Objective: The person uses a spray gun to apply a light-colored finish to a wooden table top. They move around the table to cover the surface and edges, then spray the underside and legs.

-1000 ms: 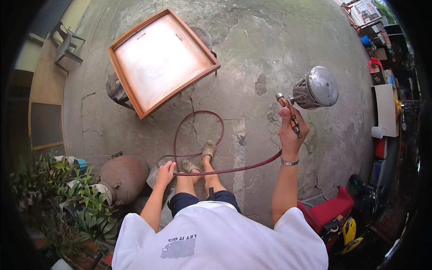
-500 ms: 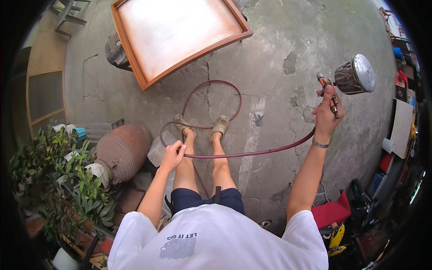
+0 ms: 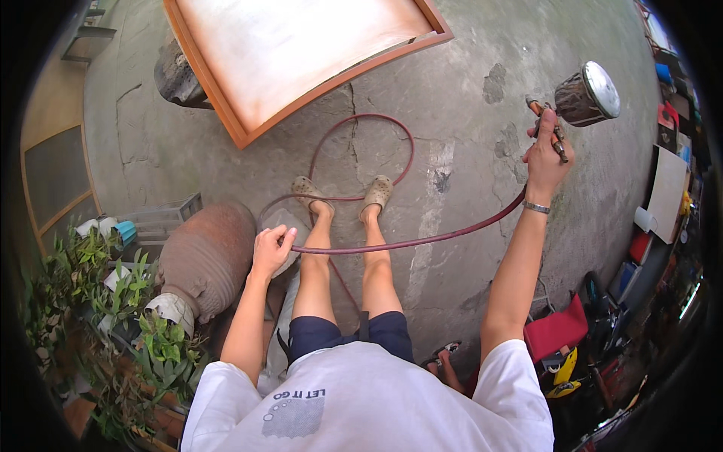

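Note:
My right hand (image 3: 546, 154) is raised at the right and grips a spray gun (image 3: 576, 102) with a metal cup on top. A dark red air hose (image 3: 407, 242) runs from the gun across in front of my legs to my left hand (image 3: 269, 250), which holds it near my left knee. Beyond my feet the hose curls into a loop (image 3: 361, 154) on the concrete. A wooden-framed panel (image 3: 301, 53) with a pale face rests ahead on dark supports.
A large brown clay jar (image 3: 207, 256) lies on its side at my left, with potted plants (image 3: 113, 316) beside it. Tools, a red case (image 3: 557, 331) and boxes crowd the right edge. Cracked concrete ground (image 3: 459, 166) spreads around my feet.
The view has moved closer to the framed panel, which now fills the top. My right hand with the spray gun rose toward the upper right. My left hand kept its hold on the hose.

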`<action>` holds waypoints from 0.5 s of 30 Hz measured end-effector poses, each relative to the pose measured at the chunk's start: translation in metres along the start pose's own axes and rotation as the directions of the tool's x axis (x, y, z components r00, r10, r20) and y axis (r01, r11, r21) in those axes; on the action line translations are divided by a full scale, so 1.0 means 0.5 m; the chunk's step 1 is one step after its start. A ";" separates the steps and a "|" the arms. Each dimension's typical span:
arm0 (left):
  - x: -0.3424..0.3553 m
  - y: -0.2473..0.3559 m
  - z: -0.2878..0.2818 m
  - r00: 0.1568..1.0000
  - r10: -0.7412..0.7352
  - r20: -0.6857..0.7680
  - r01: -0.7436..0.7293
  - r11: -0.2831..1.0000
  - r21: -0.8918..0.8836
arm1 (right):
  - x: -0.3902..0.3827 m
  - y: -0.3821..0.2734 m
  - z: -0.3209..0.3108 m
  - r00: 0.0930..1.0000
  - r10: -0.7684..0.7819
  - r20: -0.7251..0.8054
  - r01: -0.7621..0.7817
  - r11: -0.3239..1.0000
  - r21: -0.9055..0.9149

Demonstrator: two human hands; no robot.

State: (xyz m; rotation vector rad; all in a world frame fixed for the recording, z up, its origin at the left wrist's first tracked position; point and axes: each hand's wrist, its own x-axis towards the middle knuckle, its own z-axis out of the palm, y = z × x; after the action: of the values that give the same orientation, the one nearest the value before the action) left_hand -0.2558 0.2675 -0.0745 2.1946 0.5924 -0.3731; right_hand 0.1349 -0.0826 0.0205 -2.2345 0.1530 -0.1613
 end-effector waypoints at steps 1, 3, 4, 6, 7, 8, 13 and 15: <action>0.002 -0.013 -0.011 1.000 -0.012 0.000 0.012 1.000 -0.001 | -0.021 -0.006 0.016 1.000 0.012 0.013 -0.012 1.000 -0.011; -0.001 -0.044 -0.042 0.999 -0.033 -0.004 0.033 0.999 0.000 | -0.066 -0.018 0.041 0.998 0.040 0.058 -0.040 0.999 -0.013; -0.001 -0.059 -0.064 1.000 -0.015 -0.018 0.015 0.999 0.045 | -0.095 -0.023 0.050 0.994 0.053 0.092 -0.054 0.999 0.002; -0.002 -0.085 -0.108 0.997 -0.073 -0.019 0.073 0.997 -0.004 | -0.150 -0.046 0.062 0.983 0.085 0.163 -0.094 0.994 0.050; -0.006 -0.100 -0.128 0.994 -0.105 -0.012 0.105 0.994 -0.025 | -0.181 -0.058 0.065 0.974 0.108 0.200 -0.127 0.988 0.083; -0.009 -0.115 -0.147 0.991 -0.135 -0.003 0.135 0.990 -0.033 | -0.210 -0.078 0.067 0.959 0.137 0.249 -0.169 0.979 0.112; -0.011 -0.116 -0.173 1.000 -0.004 -0.018 0.005 0.998 0.066 | -0.221 -0.111 0.090 0.929 0.154 0.336 -0.206 0.970 0.127; -0.003 -0.083 -0.164 1.000 -0.007 -0.016 0.008 0.998 0.056 | -0.179 -0.055 0.109 0.965 0.096 0.246 -0.125 0.987 0.104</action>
State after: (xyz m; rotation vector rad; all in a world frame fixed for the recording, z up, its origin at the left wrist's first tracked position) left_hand -0.2736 0.3538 -0.0490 2.2513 0.6054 -0.3801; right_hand 0.0575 -0.0089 0.0031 -2.1013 0.1323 0.1576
